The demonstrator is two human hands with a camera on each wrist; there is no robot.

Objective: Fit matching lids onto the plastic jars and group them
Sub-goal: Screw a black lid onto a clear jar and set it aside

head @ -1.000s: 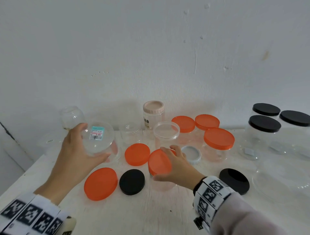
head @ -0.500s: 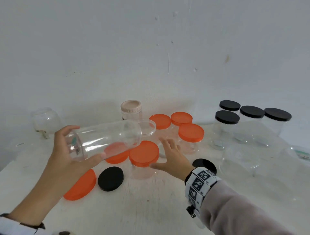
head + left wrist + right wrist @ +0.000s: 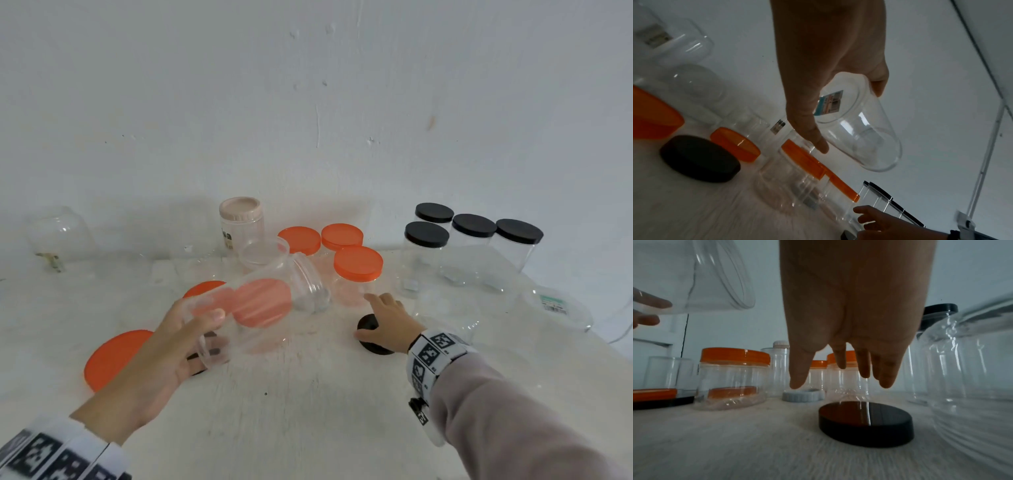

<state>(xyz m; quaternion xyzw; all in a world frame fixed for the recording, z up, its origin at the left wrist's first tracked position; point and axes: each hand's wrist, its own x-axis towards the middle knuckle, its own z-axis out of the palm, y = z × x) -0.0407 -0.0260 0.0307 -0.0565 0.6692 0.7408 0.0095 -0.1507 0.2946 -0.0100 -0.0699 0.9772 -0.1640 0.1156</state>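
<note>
A left hand (image 3: 171,346) grips a clear jar (image 3: 260,298) by its base, tilted (mouth aimed far-right), apparently ready for capping. The right hand (image 3: 387,322), fingers spread, hovers over a black lid (image 3: 866,423).

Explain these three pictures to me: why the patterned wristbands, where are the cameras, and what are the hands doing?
No machine here: a person works with bare hands, wearing three cameras. The head view looks down at the white table; the other two look along each wrist, and the patterned bands sit on those wrists. The left hand holds a clear lidless jar tilted in the air. The right hand is open, fingers spread just above a loose black lid, not gripping it. On the table stand jars with orange lids and jars with black lids, plus loose orange lids. What the patterns are for, the pictures do not show.
</note>
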